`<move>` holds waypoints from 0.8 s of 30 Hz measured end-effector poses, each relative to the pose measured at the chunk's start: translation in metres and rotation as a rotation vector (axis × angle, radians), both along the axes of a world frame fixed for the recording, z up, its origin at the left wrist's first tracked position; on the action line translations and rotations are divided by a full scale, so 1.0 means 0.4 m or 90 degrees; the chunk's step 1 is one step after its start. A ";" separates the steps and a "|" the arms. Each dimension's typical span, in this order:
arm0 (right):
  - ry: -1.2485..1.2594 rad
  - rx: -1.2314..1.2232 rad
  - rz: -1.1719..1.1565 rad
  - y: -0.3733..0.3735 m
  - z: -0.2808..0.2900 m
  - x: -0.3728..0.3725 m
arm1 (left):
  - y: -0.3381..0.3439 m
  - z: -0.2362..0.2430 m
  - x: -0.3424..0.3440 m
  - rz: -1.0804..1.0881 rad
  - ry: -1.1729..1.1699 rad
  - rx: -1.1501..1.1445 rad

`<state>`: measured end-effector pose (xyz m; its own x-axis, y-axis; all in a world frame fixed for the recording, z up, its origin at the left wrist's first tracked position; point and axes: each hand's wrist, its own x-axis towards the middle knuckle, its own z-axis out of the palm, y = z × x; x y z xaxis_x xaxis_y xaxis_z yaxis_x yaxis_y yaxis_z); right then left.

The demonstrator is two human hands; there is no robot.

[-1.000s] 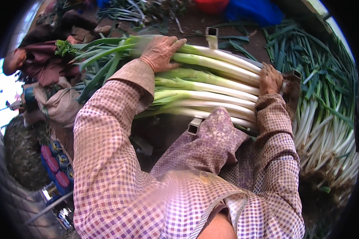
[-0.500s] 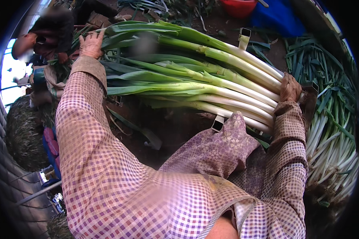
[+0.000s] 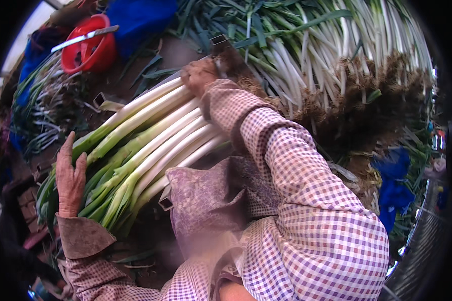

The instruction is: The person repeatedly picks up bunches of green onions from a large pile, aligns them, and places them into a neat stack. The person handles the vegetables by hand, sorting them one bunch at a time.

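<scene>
"Where do the leeks point(image 3: 150, 133) lie?"
"Side by side, stem ends at my right hand point(image 3: 200, 76), leaves by my left hand point(image 3: 71, 183)"
"And around them?"
"A heap of other leeks point(image 3: 331, 55) spreads right of my right hand; beyond my left hand sits a bowl point(image 3: 101, 54), a flat tool point(image 3: 84, 38) lying across it; my knee point(image 3: 203, 193) is nearer my body than my right hand"

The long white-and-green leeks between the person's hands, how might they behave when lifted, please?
The long white-and-green leeks may roll against one another, since their thick white stalks look smooth and rounded. These seem fairly stiff; the flat green leaves would probably flop.
</scene>
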<state>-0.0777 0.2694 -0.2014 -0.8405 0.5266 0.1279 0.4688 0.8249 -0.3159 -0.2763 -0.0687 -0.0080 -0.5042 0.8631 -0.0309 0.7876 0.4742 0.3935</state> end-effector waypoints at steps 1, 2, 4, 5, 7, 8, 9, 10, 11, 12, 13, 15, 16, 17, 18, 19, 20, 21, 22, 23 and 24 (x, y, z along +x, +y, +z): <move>-0.001 0.007 -0.010 0.001 0.007 -0.002 | 0.062 -0.057 0.018 -0.040 0.059 -0.048; -0.023 -0.004 -0.019 -0.003 0.014 0.000 | 0.109 -0.113 0.033 -0.044 0.119 -0.078; -0.044 -0.016 -0.030 0.000 0.023 0.001 | 0.181 -0.216 0.037 -0.031 0.200 -0.216; -0.041 -0.030 -0.038 0.002 0.025 0.002 | 0.192 -0.245 0.031 -0.043 0.207 -0.183; -0.049 -0.043 -0.037 0.007 0.033 -0.003 | 0.197 -0.291 0.015 0.001 0.183 -0.134; -0.053 -0.057 -0.032 0.007 0.041 -0.005 | 0.191 -0.300 0.007 0.023 0.183 -0.129; -0.139 -0.049 0.016 0.005 0.052 -0.012 | 0.183 -0.308 0.002 0.007 0.217 -0.051; -0.147 -0.046 0.039 0.009 0.070 -0.020 | 0.178 -0.308 -0.004 0.007 0.237 -0.060; -0.161 -0.055 0.068 0.011 0.091 -0.026 | 0.174 -0.309 -0.008 0.008 0.249 -0.076; -0.182 -0.080 0.097 0.017 0.114 -0.024 | 0.172 -0.309 -0.010 0.013 0.259 -0.082; -0.203 -0.087 0.112 0.030 0.140 -0.018 | 0.176 -0.312 -0.013 0.018 0.274 -0.079; -0.067 -0.264 0.113 0.071 0.192 0.025 | 0.185 -0.320 -0.019 0.019 0.299 -0.107; 0.031 -0.338 0.090 0.101 0.212 0.067 | 0.187 -0.324 -0.022 0.022 0.319 -0.133; 0.143 -0.390 0.070 0.133 0.224 0.131 | 0.187 -0.328 -0.025 0.022 0.339 -0.155; 0.239 -0.421 0.040 0.170 0.229 0.210 | 0.185 -0.331 -0.028 0.035 0.322 -0.137; 0.320 -0.411 0.006 0.210 0.226 0.294 | 0.180 -0.333 -0.031 0.044 0.312 -0.140; 0.334 -0.370 -0.074 0.250 0.210 0.372 | 0.174 -0.334 -0.034 0.054 0.313 -0.142; 0.259 -0.282 -0.206 0.286 0.184 0.454 | 0.169 -0.335 -0.037 0.057 0.301 -0.145; 0.126 -0.335 -0.355 0.318 0.149 0.537 | 0.162 -0.333 -0.039 0.063 0.301 -0.150; 0.006 -0.270 -0.433 0.333 0.104 0.615 | 0.156 -0.331 -0.042 0.059 0.308 -0.138; -0.077 -0.255 -0.549 0.338 0.056 0.682 | 0.149 -0.329 -0.044 0.068 0.309 -0.158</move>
